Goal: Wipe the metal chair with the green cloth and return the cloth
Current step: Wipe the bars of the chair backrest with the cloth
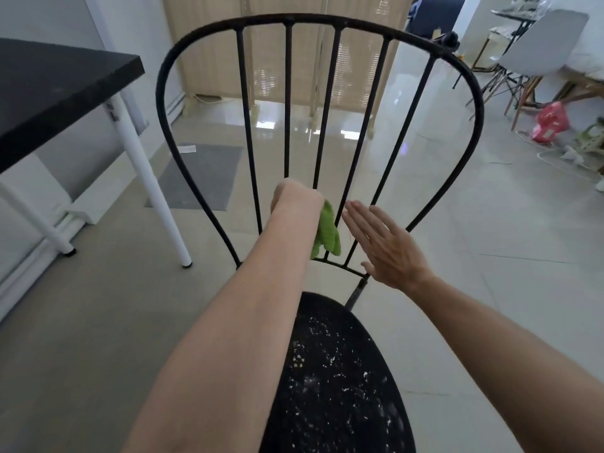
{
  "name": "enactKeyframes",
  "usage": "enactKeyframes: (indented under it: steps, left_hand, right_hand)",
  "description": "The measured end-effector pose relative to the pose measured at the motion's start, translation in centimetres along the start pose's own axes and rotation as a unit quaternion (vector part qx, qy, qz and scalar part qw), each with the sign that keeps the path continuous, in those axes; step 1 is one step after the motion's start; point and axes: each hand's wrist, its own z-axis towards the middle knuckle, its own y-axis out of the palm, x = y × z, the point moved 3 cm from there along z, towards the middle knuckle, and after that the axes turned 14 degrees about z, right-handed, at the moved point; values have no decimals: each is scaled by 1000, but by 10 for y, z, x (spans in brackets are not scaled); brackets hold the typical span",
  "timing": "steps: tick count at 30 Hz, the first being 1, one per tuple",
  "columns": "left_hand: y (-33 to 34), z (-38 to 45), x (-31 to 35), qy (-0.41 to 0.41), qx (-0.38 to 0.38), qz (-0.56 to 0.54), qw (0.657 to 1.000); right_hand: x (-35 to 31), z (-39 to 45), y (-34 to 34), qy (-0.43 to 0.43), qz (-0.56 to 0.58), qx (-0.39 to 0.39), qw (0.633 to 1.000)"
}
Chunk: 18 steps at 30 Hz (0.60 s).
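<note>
Pale tiled floor — black wire chair, grey mat and black-topped table on it.

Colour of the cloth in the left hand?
Bright green cloth, clearest in the head view.

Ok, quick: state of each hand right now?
Left hand: closed around the green cloth, at the bars of the chair back.
Right hand: open, fingers straight, holding nothing.

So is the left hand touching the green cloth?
Touching. Head view: the green cloth hangs straight out from under the left hand, with no gap between them.
</note>
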Motion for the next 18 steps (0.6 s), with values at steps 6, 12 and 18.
enactKeyframes:
  steps: [6, 12, 18]
  left_hand:
    - [-12, -26, -5, -133, 36, -347, 928]
    - [30, -56, -61, -221, 46, -724, 651]
    - [98, -39, -140, -300, 273, -593, 695]
  right_hand:
    - [-26, -27, 15, 58, 97, 6, 994]
    - [-36, -33, 15, 98, 133, 4, 986]
    - [-44, -29, 11, 116, 160, 16, 980]
